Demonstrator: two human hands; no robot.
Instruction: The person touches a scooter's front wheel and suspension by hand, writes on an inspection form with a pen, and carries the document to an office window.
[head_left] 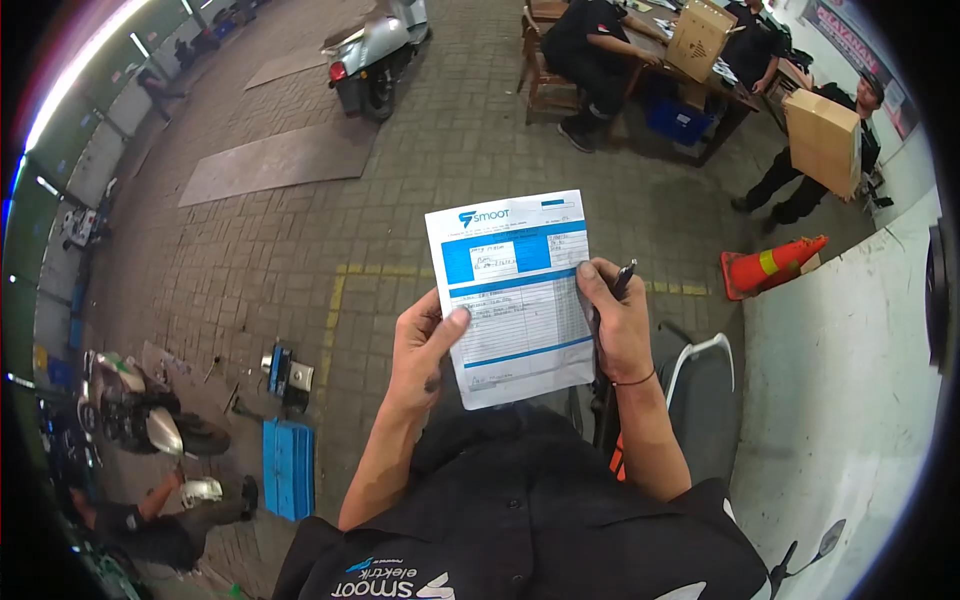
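A white and blue paper form (pixel 515 340) with a "Smoot" heading and handwritten lines is held up in front of my chest. My left hand (pixel 420 345) pinches its left edge, thumb on the front and fingers behind. On the opposite edge, my right hand (pixel 622 325) grips the form with the thumb on top. A dark pen (pixel 625 273) also sits in my right hand, its end sticking out above the fingers. The fingers behind the sheet are partly hidden.
A person carries a cardboard box (pixel 822 140) at the right, near an orange traffic cone (pixel 765 268). People sit at a table holding another box (pixel 700 38). A scooter (pixel 375 60) stands ahead; a blue toolbox (pixel 288 468) and a motorcycle (pixel 150 415) are at left.
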